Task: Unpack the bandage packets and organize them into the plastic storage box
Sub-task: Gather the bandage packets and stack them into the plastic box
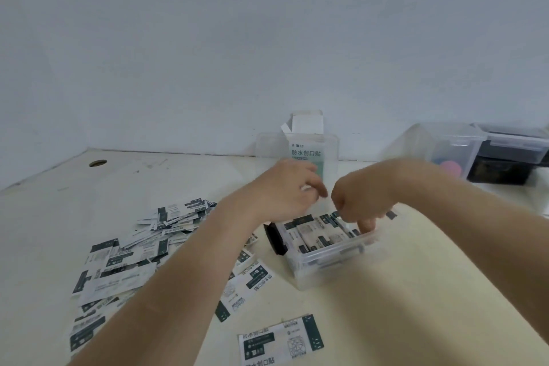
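Observation:
A clear plastic storage box (pixel 335 251) sits at centre right, holding several white and dark green bandage packets (pixel 315 232) laid in rows. Its clear lid (pixel 267 145) stands up behind it. My right hand (pixel 362 199) is curled over the right side of the box, fingertips down inside it. It seems to pinch a packet whose dark ends show at either side of the hand. My left hand (pixel 285 190) hovers over the far left corner of the box, fingers loosely bent and holding nothing I can see. Many loose packets (pixel 124 264) are spread on the table at left.
An opened bandage carton (pixel 306 154) stands behind the lid against the wall. A single packet (pixel 279 339) lies near the front edge. At far right are a clear container (pixel 445 148) and a black lidded box (pixel 499 169). The table has a round hole (pixel 98 163) at back left.

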